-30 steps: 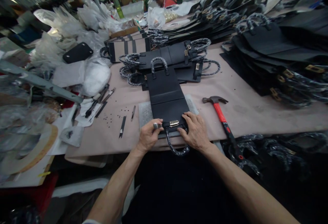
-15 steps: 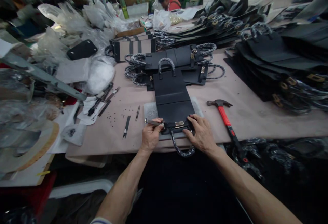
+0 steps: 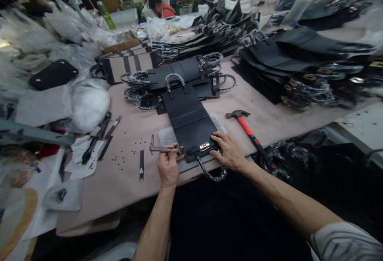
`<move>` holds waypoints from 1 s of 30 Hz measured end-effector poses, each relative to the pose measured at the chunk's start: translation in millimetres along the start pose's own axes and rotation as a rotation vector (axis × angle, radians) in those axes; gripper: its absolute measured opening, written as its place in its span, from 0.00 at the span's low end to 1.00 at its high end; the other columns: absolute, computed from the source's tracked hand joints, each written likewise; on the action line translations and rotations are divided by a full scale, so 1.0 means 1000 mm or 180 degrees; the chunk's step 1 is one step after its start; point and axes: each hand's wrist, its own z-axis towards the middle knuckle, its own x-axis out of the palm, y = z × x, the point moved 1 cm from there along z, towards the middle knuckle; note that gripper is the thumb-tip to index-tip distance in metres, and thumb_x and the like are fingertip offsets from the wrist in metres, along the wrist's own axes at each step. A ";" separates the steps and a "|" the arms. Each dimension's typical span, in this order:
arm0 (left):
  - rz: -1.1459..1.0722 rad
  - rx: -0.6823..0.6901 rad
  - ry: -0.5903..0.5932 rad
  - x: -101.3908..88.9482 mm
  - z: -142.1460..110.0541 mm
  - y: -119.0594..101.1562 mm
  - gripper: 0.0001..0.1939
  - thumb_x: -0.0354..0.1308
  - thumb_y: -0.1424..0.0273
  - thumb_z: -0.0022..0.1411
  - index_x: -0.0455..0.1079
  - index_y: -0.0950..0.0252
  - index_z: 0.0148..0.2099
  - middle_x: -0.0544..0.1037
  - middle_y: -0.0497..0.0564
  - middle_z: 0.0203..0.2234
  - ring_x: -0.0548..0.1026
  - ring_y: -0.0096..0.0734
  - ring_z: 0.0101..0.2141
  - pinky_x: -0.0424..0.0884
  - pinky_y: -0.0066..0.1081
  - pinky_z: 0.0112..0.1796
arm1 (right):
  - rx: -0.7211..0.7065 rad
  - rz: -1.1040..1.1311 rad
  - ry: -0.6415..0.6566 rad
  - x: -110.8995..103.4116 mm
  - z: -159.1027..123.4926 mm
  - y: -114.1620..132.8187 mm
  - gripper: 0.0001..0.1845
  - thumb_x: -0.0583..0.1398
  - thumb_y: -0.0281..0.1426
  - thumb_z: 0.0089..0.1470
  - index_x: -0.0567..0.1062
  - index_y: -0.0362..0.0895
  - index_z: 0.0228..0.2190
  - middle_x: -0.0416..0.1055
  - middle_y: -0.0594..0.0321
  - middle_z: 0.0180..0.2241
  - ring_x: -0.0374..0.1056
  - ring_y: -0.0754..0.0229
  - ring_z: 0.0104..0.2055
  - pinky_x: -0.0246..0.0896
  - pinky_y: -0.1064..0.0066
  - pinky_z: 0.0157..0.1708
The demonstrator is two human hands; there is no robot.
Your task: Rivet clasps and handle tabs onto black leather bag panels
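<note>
A black bag panel lies folded out on a pale board near the table's front edge. It has a gold-coloured metal clasp and wrapped handles; the near handle hangs over the edge. My left hand is closed on a slim metal bar tool at the panel's left corner; its exact kind is unclear. My right hand rests on the panel's right edge, thumb and fingers apart. Left of the panel lie a thin metal punch and a notched metal strip.
A red-handled claw hammer lies to the right, its handle over the table edge. Stacked black panels stand at the right; more bag parts lie behind. Tools and plastic bags crowd the left. A person sits beyond.
The camera view has swung right. The metal tool in my left hand now extends farther left past the fingers. My right hand stays at the panel's edge.
</note>
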 end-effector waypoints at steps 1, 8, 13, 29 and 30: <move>-0.0017 -0.0003 0.0025 -0.001 0.001 -0.001 0.17 0.64 0.56 0.69 0.70 0.64 0.47 0.79 0.58 0.48 0.83 0.43 0.41 0.83 0.33 0.33 | -0.0005 0.0086 0.0002 -0.002 0.001 -0.001 0.30 0.61 0.43 0.63 0.67 0.42 0.61 0.64 0.45 0.62 0.60 0.39 0.63 0.55 0.41 0.63; 0.0119 0.0387 0.0365 0.034 0.002 -0.010 0.13 0.67 0.60 0.66 0.76 0.65 0.44 0.82 0.57 0.44 0.81 0.44 0.47 0.78 0.40 0.51 | 0.0095 0.1172 -0.0369 -0.023 -0.017 -0.021 0.20 0.58 0.37 0.66 0.71 0.46 0.56 0.69 0.48 0.58 0.64 0.46 0.62 0.62 0.46 0.62; 0.0323 0.0458 0.0625 0.082 0.004 -0.010 0.09 0.64 0.64 0.66 0.76 0.63 0.44 0.82 0.55 0.45 0.81 0.41 0.45 0.79 0.38 0.48 | -0.0408 0.0900 -0.0288 -0.030 -0.037 -0.031 0.17 0.59 0.28 0.64 0.74 0.45 0.53 0.68 0.48 0.56 0.64 0.45 0.60 0.64 0.46 0.59; 0.0719 0.0364 0.0929 0.116 0.008 0.002 0.08 0.65 0.64 0.67 0.77 0.63 0.45 0.81 0.56 0.46 0.80 0.42 0.47 0.76 0.41 0.53 | -0.0409 0.0554 0.0164 -0.032 -0.027 -0.035 0.22 0.60 0.30 0.62 0.75 0.48 0.57 0.64 0.49 0.54 0.60 0.42 0.56 0.51 0.39 0.63; 0.0768 0.0376 0.0939 0.116 0.008 0.001 0.09 0.65 0.64 0.67 0.77 0.63 0.45 0.82 0.56 0.46 0.80 0.42 0.47 0.77 0.41 0.53 | -0.0389 0.0595 0.0164 -0.032 -0.027 -0.035 0.23 0.59 0.30 0.61 0.74 0.48 0.57 0.64 0.49 0.54 0.60 0.42 0.56 0.51 0.39 0.63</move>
